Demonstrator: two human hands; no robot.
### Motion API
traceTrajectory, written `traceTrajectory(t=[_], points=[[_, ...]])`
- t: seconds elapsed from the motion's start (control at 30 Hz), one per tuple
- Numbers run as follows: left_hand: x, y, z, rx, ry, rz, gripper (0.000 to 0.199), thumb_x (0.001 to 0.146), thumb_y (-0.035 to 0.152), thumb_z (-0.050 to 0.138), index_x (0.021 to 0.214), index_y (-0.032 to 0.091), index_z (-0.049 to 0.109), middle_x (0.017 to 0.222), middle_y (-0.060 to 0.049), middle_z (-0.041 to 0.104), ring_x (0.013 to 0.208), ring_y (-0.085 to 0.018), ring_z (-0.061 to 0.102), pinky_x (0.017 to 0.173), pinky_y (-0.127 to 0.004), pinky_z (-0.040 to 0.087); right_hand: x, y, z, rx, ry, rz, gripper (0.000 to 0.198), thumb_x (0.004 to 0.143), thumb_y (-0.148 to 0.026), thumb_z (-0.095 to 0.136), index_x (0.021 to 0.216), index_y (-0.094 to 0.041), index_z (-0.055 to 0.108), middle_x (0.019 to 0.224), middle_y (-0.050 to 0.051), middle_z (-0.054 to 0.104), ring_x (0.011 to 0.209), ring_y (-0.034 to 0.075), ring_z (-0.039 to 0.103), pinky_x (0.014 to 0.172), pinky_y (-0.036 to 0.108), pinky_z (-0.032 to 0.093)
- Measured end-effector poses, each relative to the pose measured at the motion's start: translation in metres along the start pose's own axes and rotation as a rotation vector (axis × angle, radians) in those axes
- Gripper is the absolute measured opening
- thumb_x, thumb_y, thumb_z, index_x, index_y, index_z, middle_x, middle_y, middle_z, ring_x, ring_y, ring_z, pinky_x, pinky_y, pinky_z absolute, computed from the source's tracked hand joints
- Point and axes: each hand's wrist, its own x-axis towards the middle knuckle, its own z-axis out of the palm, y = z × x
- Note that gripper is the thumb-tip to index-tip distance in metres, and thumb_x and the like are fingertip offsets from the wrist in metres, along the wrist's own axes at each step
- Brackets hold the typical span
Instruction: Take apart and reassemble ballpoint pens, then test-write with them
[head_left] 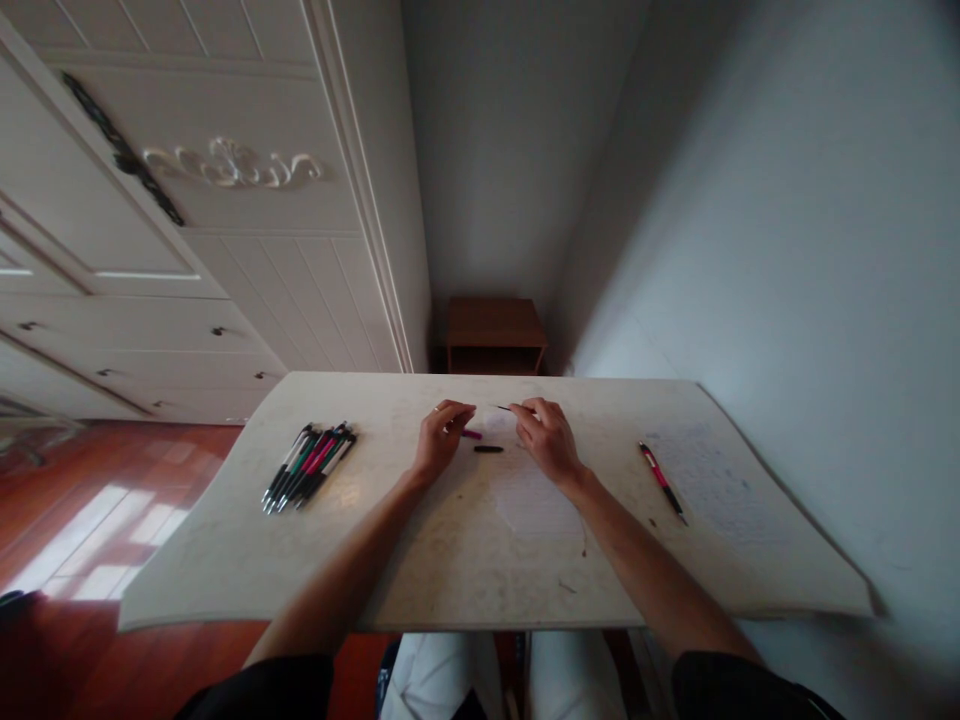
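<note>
Toward far table edge (600, 379) | roomy sides | right fingers (529, 426) pinch rod (501, 407) | left fingers (453, 411) unclear

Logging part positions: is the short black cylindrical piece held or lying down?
Lying down: the black piece rests on the worn white tabletop, between the left hand and right hand, touching neither.

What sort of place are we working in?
Probably a room in a home, perhaps a bedroom: there's a decorated white cabinet, a small brown stand and a reddish floor.
</note>
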Motion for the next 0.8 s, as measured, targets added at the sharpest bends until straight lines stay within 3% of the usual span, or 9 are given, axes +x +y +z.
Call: traceTrajectory(t=[0.8], points=[[-0.003, -0.0038, 0.0025, 0.063, -0.048, 0.019, 0.015, 0.088, 0.031, 0.065, 0.088, 0.017, 0.071, 0.078, -0.003, 0.07, 0.059, -0.011, 0.06, 0.056, -0.024, 0.051, -0.0043, 0.0015, 0.0049, 0.115, -0.076, 0.071, 0.027, 0.092, -0.014, 0.053, 0.106, -0.026, 0.073, 0.096, 0.005, 0.067, 0.092, 0.022, 0.058, 0.089, 0.036, 0.045]])
